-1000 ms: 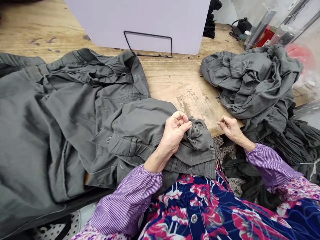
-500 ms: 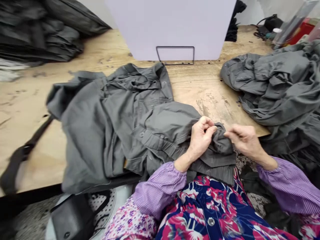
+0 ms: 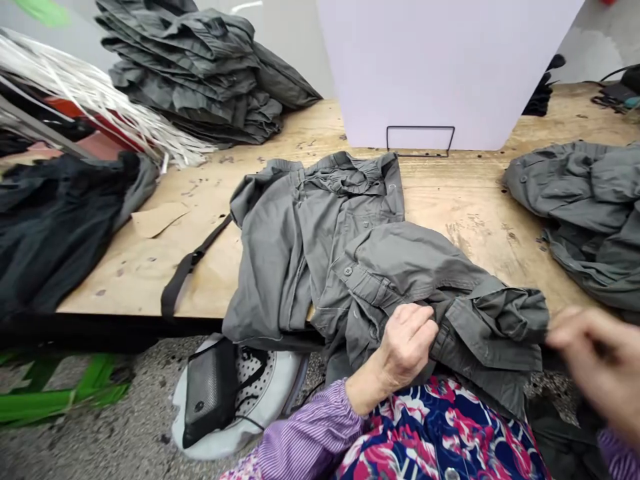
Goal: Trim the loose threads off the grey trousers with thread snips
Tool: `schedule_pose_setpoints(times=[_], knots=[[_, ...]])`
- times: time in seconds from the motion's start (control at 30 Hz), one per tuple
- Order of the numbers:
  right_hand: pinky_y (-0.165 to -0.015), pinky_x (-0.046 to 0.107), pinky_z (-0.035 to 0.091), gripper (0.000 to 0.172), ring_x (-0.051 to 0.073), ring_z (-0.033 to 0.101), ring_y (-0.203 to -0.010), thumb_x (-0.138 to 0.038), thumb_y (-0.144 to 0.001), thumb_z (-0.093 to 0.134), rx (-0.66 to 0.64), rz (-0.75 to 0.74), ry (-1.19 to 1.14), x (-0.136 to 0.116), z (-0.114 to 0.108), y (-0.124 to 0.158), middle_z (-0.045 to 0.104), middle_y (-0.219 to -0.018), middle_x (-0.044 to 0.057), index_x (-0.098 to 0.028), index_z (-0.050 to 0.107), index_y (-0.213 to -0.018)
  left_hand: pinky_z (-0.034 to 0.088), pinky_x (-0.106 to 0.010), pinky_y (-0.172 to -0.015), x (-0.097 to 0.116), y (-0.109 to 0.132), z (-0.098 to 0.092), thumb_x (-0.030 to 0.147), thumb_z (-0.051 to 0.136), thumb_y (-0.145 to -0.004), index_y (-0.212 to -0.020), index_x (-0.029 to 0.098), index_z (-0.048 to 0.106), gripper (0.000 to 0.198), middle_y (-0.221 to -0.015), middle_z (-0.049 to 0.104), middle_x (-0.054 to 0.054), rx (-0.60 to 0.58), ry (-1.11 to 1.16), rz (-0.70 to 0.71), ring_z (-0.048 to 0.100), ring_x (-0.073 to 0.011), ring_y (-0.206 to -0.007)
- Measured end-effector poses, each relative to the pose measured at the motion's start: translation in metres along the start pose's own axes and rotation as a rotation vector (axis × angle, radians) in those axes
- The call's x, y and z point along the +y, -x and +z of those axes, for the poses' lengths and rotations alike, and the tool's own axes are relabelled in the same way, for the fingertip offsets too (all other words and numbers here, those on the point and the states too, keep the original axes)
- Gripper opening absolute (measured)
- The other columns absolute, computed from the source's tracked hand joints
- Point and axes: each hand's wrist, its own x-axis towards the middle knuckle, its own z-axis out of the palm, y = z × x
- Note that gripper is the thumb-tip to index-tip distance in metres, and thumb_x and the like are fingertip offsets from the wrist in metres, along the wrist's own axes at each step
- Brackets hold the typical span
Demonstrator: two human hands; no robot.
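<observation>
A pair of grey trousers (image 3: 280,247) lies across the front of the table, its waistband at the back and a buttoned pocket flap showing. Close to my body, the fingers of my left hand (image 3: 407,337) are curled closed on the trouser cloth below that flap. To its right, part of the cloth is bunched up, with another flap hanging beneath. My right hand (image 3: 600,353), smeared by motion, is at the right end of this bunch. Its thumb and fingers are pinched together at the cloth's edge; what they pinch is too blurred to make out.
Grey garments (image 3: 585,207) are heaped at the right, and a folded stack (image 3: 195,73) stands at the back left. White strips (image 3: 100,87) and a dark garment (image 3: 65,227) lie at the left. A pale board (image 3: 440,67) stands behind. A black strap (image 3: 183,273) hangs over the front edge.
The view has swung left, showing more of the table's left side. My left hand has shifted from the bunched cloth to below the buttoned flap. My right hand has moved slightly outward.
</observation>
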Motion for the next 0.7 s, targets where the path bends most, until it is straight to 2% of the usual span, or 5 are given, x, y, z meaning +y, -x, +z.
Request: schedule_pose_setpoints(times=[0.1, 0.17, 0.3, 0.43, 0.7], knots=[[-0.052, 0.029, 0.049, 0.037, 0.017, 0.058, -0.062, -0.019, -0.079, 0.059, -0.395, -0.348, -0.017, -0.028, 0.037, 0.026, 0.059, -0.074, 0.006, -0.024, 0.053, -0.115, 0.048, -0.033, -0.074, -0.009, 0.004, -0.023, 0.002, 0.046, -0.077, -0.091, 0.021, 0.053, 0.025, -0.086, 0.064, -0.006, 0.179, -0.137, -0.139, 0.058, -0.0166, -0.081], [-0.053, 0.029, 0.049, 0.045, 0.017, 0.057, -0.064, -0.019, -0.08, 0.059, -0.473, -0.407, 0.112, -0.029, 0.059, 0.032, 0.056, -0.077, 0.006, -0.016, 0.049, -0.123, 0.047, -0.032, -0.075, -0.027, -0.001, -0.04, 0.005, 0.047, -0.079, -0.091, 0.021, 0.054, 0.021, -0.083, 0.062, -0.005, 0.309, -0.265, -0.325, 0.058, -0.0165, -0.081], [-0.056, 0.029, 0.049, 0.047, 0.019, 0.057, -0.071, -0.029, -0.079, 0.062, -0.454, -0.389, 0.362, -0.012, 0.081, 0.029, 0.055, -0.085, 0.008, -0.013, 0.051, -0.122, 0.043, -0.035, -0.082, -0.081, -0.02, -0.067, 0.023, 0.056, -0.077, -0.101, 0.017, 0.057, 0.024, -0.098, 0.061, -0.01, 0.371, -0.362, -0.787, 0.055, -0.0217, -0.094], [-0.06, 0.029, 0.049, 0.041, 0.019, 0.057, -0.073, -0.031, -0.081, 0.058, -0.445, -0.385, 0.441, -0.003, 0.084, 0.032, 0.055, -0.086, 0.008, -0.013, 0.054, -0.117, 0.042, -0.031, -0.076, -0.124, -0.027, -0.074, 0.025, 0.059, -0.069, -0.069, 0.019, 0.063, 0.007, -0.069, 0.064, -0.004, 0.203, -0.159, -1.005, 0.059, -0.02, -0.074], [-0.059, 0.025, 0.045, 0.021, 0.014, 0.056, -0.067, -0.018, -0.089, 0.043, -0.518, -0.388, 0.066, -0.013, 0.074, 0.006, 0.057, -0.075, 0.004, -0.015, 0.056, -0.105, 0.044, -0.025, -0.052, -0.126, -0.007, -0.09, 0.036, 0.046, -0.077, -0.069, 0.016, 0.056, 0.023, -0.054, 0.057, 0.0, 0.39, 0.034, -1.163, 0.054, -0.0121, -0.047]])
